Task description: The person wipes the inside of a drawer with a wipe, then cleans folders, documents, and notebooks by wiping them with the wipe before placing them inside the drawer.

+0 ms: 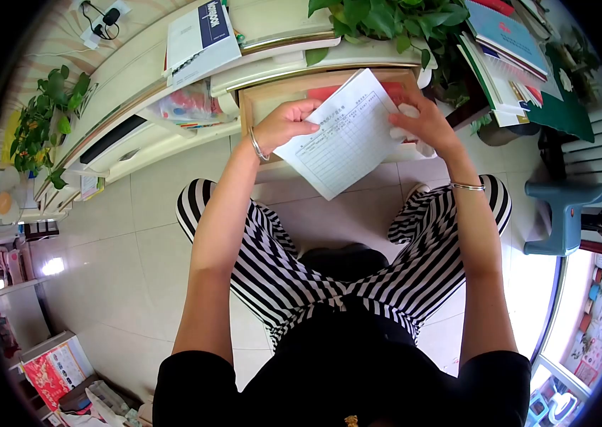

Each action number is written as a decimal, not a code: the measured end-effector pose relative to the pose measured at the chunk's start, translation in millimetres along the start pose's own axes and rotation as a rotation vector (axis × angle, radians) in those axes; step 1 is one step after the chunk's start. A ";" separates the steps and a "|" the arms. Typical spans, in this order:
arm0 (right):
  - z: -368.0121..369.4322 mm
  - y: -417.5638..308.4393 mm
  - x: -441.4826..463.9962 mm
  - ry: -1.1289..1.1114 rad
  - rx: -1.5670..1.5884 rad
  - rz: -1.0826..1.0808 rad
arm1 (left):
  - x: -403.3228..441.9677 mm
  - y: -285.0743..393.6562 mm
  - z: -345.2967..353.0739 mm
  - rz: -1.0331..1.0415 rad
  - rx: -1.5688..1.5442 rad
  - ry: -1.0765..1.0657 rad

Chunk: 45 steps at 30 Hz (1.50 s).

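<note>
A printed paper form point(347, 139) with a ruled table and faint writing is tilted over an open drawer; it looks like a small stack of sheets. My left hand point(288, 128) grips its left edge, thumb on top and fingers behind. At the right edge, my right hand point(423, 121) has its thumb and curled fingers against the sheets, with the fingertips slightly blurred. Below the papers, the wooden drawer point(247, 114) is pulled out and has something red point(323, 92) inside. White rounded shapes, unclear in kind, show beneath my right hand.
A notebook point(208, 39) lies on the cabinet top, left of a leafy plant point(393, 21). Books and papers point(507, 43) are piled at the right. A blue stool point(560, 213) stands on the tiled floor. Another plant point(52, 117) hangs at the left.
</note>
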State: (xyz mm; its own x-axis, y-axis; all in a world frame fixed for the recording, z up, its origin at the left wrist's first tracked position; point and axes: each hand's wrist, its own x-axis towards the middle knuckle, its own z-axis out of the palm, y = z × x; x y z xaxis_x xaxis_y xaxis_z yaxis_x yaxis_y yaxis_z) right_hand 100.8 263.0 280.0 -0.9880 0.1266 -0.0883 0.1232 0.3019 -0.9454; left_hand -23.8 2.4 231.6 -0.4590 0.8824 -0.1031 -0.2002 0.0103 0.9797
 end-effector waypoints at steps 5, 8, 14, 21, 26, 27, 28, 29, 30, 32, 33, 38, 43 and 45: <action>-9.1 32.3 -6.9 -0.056 0.101 0.246 | -5.6 -1.4 -8.2 -0.067 0.123 -0.066; -17.4 49.1 -10.5 0.082 0.300 0.310 | -9.1 6.0 -10.0 -0.280 -0.085 0.038; -15.9 109.4 13.5 0.223 0.224 0.442 | 25.1 -52.4 -13.0 -0.230 -0.208 0.309; -38.9 176.5 86.0 0.222 -0.243 0.518 | 107.2 -109.5 -26.0 -0.349 0.024 0.590; -41.8 209.9 107.7 0.252 -0.613 0.505 | 162.4 -185.8 -54.5 -0.121 0.370 0.759; -41.2 221.3 111.0 0.262 -0.543 0.519 | 166.7 -189.3 -54.7 -0.128 0.368 0.755; -39.6 232.4 112.8 0.272 -0.472 0.534 | 169.1 -192.9 -53.9 -0.106 0.390 0.773; -38.7 243.1 113.9 0.282 -0.400 0.549 | 170.1 -196.3 -53.1 -0.085 0.412 0.789; -38.1 244.5 113.6 0.279 -0.397 0.558 | 170.1 -199.3 -53.0 -0.094 0.411 0.785; -36.4 230.2 111.2 0.256 -0.463 0.568 | 168.6 -203.5 -53.4 -0.113 0.590 0.798; -33.4 214.7 108.9 0.254 -0.461 0.575 | 167.9 -201.3 -51.4 -0.118 0.590 0.795; -22.8 191.2 109.8 0.277 -0.622 0.646 | 153.0 -174.2 -27.0 -0.042 0.867 0.759; -7.7 204.7 111.1 0.168 -1.025 0.301 | 148.0 -149.2 7.7 0.004 1.359 0.390; 4.1 182.6 104.8 0.001 -1.083 0.259 | 150.9 -152.3 11.6 0.025 1.410 0.213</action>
State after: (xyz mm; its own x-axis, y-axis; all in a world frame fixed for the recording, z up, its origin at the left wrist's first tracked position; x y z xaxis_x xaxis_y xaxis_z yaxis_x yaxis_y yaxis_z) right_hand 19.4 327.5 96.8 -0.9206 0.3059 -0.2427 0.3423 0.9313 -0.1248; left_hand -52.5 139.5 68.8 -0.5943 0.8041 0.0170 0.7659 0.5593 0.3170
